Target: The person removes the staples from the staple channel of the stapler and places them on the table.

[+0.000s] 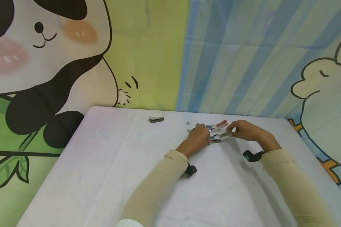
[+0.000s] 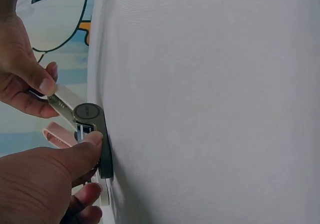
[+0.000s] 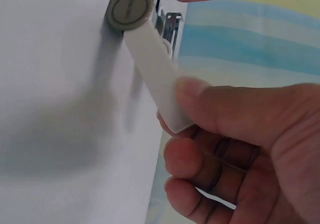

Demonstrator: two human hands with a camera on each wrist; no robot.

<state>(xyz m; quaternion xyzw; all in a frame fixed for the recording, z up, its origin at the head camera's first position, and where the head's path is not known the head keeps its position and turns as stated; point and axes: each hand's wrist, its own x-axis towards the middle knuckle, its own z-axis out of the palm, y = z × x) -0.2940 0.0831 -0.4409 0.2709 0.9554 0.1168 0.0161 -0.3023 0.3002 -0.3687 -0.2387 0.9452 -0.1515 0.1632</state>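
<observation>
A dark grey and white stapler (image 1: 222,135) is swung apart at its round hinge (image 2: 87,111), low over the far right of the table. My left hand (image 1: 197,139) holds its grey body (image 2: 106,159), the thumb (image 2: 93,138) pressed at the metal staple channel. With thumb and fingers, my right hand (image 1: 245,130) pinches the free end of the white arm (image 3: 154,74). Just behind lies a second stapler with a pink handle (image 1: 222,124), likewise opened out. The left hand hides part of both staplers.
A third, grey stapler with a white top (image 1: 156,119) sits farther left near the table's back edge. Small grey staple blocks (image 1: 188,123) lie left of the hands. A printed cloth (image 1: 159,63) hangs behind the white table (image 1: 116,176).
</observation>
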